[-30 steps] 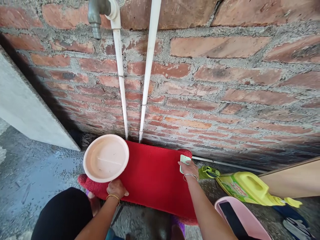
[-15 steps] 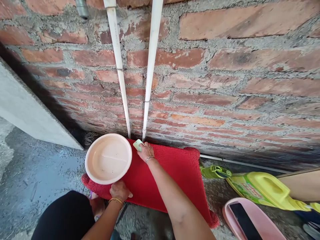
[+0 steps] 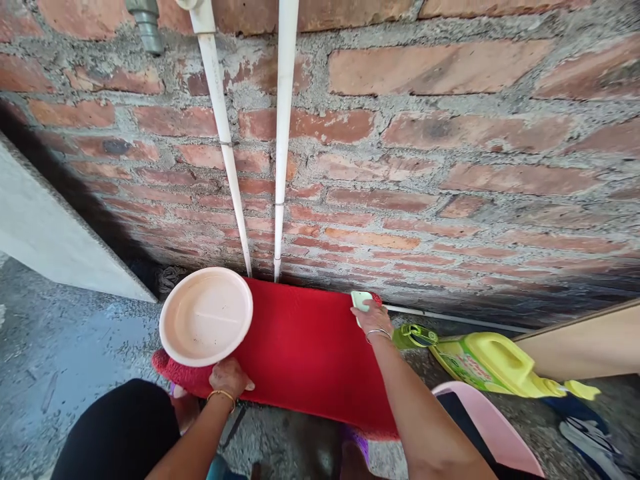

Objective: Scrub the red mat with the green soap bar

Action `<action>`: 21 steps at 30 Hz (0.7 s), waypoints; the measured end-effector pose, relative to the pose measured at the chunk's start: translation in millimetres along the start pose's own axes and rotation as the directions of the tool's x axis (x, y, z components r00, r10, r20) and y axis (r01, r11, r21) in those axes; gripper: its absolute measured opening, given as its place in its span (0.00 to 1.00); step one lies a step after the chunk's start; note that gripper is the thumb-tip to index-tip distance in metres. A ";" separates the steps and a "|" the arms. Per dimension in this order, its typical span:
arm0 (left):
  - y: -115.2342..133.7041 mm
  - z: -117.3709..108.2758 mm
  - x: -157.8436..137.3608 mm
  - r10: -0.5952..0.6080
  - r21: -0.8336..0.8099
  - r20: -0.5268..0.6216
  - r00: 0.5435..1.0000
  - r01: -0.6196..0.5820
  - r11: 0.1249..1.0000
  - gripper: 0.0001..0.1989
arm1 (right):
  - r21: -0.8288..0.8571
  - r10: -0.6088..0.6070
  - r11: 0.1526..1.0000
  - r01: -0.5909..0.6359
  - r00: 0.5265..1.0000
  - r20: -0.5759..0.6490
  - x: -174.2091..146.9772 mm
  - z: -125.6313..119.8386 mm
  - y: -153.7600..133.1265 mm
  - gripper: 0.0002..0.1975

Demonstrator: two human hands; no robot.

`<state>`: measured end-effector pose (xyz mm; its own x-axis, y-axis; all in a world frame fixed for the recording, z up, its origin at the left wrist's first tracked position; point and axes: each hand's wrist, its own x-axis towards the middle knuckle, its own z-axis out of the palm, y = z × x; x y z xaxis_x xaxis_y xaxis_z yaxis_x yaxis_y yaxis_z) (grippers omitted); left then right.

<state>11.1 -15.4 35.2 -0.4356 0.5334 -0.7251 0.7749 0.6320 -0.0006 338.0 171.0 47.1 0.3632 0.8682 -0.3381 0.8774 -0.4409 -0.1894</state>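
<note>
A red, thick-piled cloth (image 3: 305, 340) lies stretched over a long, flat support low by the wall. My right hand (image 3: 375, 319) is closed around a pale green, flat scrub brush (image 3: 361, 300) at the cloth's far right corner; the brush's underside is hidden. At the near left edge, my left hand (image 3: 229, 377) is curled closed on the red cloth, its thumb pointing right. Just above that hand, a pale pink basin (image 3: 207, 317) stands on the cloth's left end, with a few dark specks inside.
Two white pipes (image 3: 283, 133) run down the brick wall (image 3: 410, 133). On the right lie a green bottle (image 3: 414, 336), a yellow detergent jug (image 3: 493, 360) and a pink tub (image 3: 493, 423) with a dark flat object. A pale slab (image 3: 65, 233) leans at left.
My right hand has moved right along the cloth's far edge with the brush. My left hand stays by the basin. The view has shifted somewhat to the right.
</note>
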 end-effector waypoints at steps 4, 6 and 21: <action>-0.8 3.1 2.2 -0.005 0.000 -0.009 1.000 0.005 1.000 0.28 | 0.038 0.185 0.982 -0.185 0.983 -0.004 -4.8 -14.8 34.5 0.28; -1.0 4.3 3.1 -0.013 0.001 -0.015 1.000 0.013 1.000 0.28 | 0.071 0.243 0.968 -0.241 0.970 -0.023 -9.3 -17.1 41.4 0.28; -1.7 6.4 6.7 -0.001 0.014 -0.005 1.000 0.001 1.000 0.26 | 0.055 0.212 0.976 -0.208 0.975 -0.066 -18.2 -4.9 59.2 0.26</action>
<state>9.8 -16.5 25.9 -0.4387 0.5357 -0.7215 0.7807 0.6248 -0.0108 384.9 130.2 46.6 0.5607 0.7681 -0.3091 0.7638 -0.6240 -0.1651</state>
